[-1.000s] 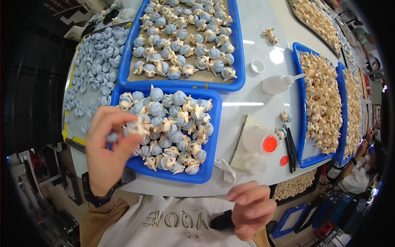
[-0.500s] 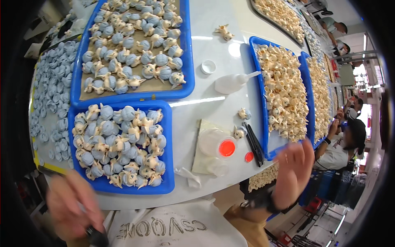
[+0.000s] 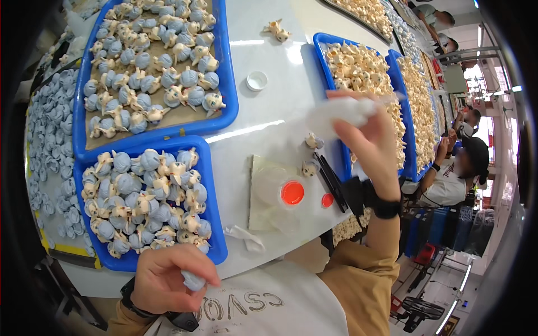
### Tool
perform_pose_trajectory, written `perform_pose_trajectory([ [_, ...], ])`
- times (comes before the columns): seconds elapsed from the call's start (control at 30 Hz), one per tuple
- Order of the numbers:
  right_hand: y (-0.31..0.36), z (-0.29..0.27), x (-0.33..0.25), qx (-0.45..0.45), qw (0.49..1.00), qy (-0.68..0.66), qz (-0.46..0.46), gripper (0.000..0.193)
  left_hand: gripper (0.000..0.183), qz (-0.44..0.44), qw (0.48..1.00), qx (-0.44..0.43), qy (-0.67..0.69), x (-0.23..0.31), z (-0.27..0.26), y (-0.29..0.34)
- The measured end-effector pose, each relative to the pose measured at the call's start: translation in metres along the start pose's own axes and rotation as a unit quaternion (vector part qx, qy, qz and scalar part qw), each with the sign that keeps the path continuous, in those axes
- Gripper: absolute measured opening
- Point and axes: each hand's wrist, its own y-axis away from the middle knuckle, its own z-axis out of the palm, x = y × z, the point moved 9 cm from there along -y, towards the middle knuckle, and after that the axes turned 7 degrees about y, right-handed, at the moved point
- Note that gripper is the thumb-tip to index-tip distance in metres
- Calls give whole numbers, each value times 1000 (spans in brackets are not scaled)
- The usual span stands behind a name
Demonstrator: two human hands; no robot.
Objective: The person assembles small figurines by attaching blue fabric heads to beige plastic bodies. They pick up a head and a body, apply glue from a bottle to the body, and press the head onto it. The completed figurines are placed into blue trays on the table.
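Low in front of my body, my left hand is closed around a small pale blue, hair-shaped piece that shows between thumb and fingers. Over the table at the right, my right hand grips a white squeeze bottle with a thin nozzle, tilted sideways and blurred. Just beyond my left hand, a small blue tray holds several cream doll heads with blue hair. Below the bottle, two small doll heads lie beside black tweezers.
A clear cup with red contents stands on a pad, near a red cap and crumpled tissue. A larger blue tray of heads, loose blue pieces, a white cap and trays of cream parts surround it. A co-worker sits at right.
My right hand, earlier empty and spread, has moved up and taken the squeeze bottle off the table. My left hand has come right, showing the blue piece. The view has shifted slightly.
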Motion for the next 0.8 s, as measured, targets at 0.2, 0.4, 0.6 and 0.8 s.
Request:
perform_pose_trajectory([
  [0.2, 111, -12, 19, -49, 989, -78, 115, 37, 25, -42, 998, -49, 18, -6, 4, 1],
  [0.4, 163, 3, 17, -143, 977, 66, 145, 42, 22, 13, 998, -57, 23, 0, 4, -4],
  [0.6, 163, 13, 8, -172, 972, 107, 116, 42, 23, 22, 999, -39, 17, 1, -2, -5],
  [0.8, 153, 13, 0, -156, 973, 143, 89, 40, 24, 3, 996, -34, 78, -4, -5, -5],
])
